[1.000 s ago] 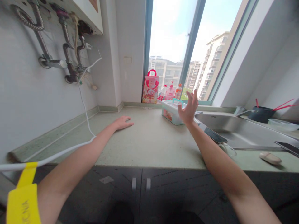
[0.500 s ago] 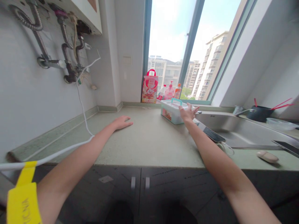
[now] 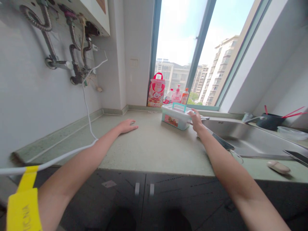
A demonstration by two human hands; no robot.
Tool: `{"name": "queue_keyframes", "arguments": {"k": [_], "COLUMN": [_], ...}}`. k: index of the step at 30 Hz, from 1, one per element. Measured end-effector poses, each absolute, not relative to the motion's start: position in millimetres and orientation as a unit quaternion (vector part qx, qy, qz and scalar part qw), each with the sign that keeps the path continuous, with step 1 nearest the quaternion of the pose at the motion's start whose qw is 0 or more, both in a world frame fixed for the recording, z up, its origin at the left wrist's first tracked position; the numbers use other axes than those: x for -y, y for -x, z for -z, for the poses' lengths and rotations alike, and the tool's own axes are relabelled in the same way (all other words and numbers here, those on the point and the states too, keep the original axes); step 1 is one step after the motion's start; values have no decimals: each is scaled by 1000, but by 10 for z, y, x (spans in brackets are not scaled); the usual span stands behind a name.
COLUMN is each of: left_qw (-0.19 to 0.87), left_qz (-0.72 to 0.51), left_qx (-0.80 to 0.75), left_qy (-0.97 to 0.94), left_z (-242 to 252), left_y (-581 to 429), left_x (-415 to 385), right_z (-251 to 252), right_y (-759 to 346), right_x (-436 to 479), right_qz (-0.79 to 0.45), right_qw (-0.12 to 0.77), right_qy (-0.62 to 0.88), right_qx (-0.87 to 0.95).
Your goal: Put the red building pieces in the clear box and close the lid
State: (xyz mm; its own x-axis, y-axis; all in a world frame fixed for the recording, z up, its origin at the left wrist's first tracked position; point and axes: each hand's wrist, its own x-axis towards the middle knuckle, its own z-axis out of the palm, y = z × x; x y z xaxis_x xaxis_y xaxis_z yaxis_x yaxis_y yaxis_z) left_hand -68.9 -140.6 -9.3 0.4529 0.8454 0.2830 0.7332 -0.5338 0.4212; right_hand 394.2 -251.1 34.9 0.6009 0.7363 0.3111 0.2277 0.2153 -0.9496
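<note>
Dark cabinet doors (image 3: pixel 120 195) stand beneath the near edge of a pale green countertop (image 3: pixel 154 150). On my left, a yellow tag (image 3: pixel 22 208) hangs from a white cable (image 3: pixel 64 155). Close to the near edge, toward the right, I have a beige oval object (image 3: pixel 278 167); a dark phone (image 3: pixel 221 141) lies at the sink's near rim, partly behind my right forearm. My left hand (image 3: pixel 126 126) rests on the left half of the countertop, loosely open, thumb apart from the fingers, holding nothing. Farther along, my right hand (image 3: pixel 196 122) is at the right end of a lidded box (image 3: pixel 174 118), fingers bent against it; I cannot tell whether they grip. That box sits toward the far edge, just left of the steel sink (image 3: pixel 260 134), its turquoise handle (image 3: pixel 179 106) raised. Behind it, a pink bag (image 3: pixel 156 93) and bottles (image 3: pixel 176 95) line the window (image 3: pixel 178 35).
</note>
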Motion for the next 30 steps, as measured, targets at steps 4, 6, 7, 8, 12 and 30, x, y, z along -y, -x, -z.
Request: {"name": "queue_keyframes", "arguments": {"k": [4, 6, 7, 8, 12, 30], "left_qw": [154, 186, 204, 221, 332, 506], "left_qz": [-315, -388, -431, -473, -588, -521], "left_qx": [-461, -437, -418, -394, -301, -257], "left_qy": [-815, -790, -774, -756, -674, -638], "left_z": [101, 46, 0, -56, -321, -511], "left_y": [670, 667, 668, 667, 629, 484], "left_x": [1383, 1412, 1438, 1473, 1658, 1956], "right_z": [-370, -386, -396, -407, -443, -467], "right_y": [-3841, -3739, -3672, -3594, -3199, -2782], "right_x": [2571, 2605, 2623, 2642, 2709, 2662], "right_qz": [-270, -311, -332, -353, -422, -337], "right_qw": [651, 629, 617, 605, 560, 533], "right_qy": [565, 529, 512, 495, 429, 447], "right_qx": [429, 476, 497, 515, 569, 635]}}
